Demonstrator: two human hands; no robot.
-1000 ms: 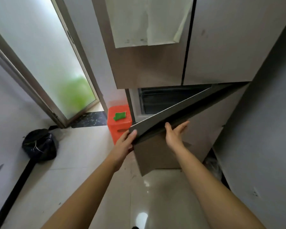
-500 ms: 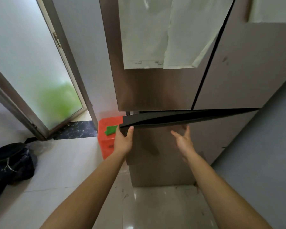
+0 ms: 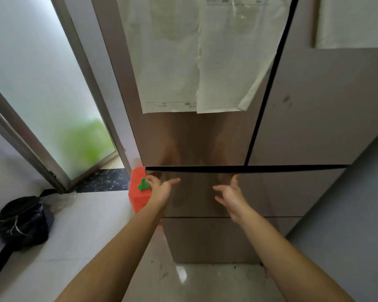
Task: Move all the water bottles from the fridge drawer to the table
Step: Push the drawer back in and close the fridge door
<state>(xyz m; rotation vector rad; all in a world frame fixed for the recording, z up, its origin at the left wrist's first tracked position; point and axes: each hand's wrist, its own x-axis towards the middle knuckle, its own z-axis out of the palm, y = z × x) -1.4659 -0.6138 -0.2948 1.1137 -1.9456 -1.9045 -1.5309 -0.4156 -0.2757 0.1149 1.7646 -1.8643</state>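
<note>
A tall brownish fridge (image 3: 314, 118) fills the upper middle of the head view. Its upper drawer front (image 3: 196, 197) is pushed in flush under the two doors, with only a thin dark gap above it. My left hand (image 3: 159, 188) hovers at the drawer's left end, fingers spread, holding nothing. My right hand (image 3: 231, 194) is open just in front of the drawer face, palm turned left. No water bottle and no table show in this view.
An orange box (image 3: 138, 199) with a green piece (image 3: 143, 185) on top stands left of the fridge. A black bag (image 3: 23, 221) lies on the pale floor at left. A frosted glass door (image 3: 42, 94) is behind it. A grey wall (image 3: 347, 214) is on the right.
The drawer, pulled out a second ago, has slid in until shut. Both hands have let go of its top edge and now hang open before it.
</note>
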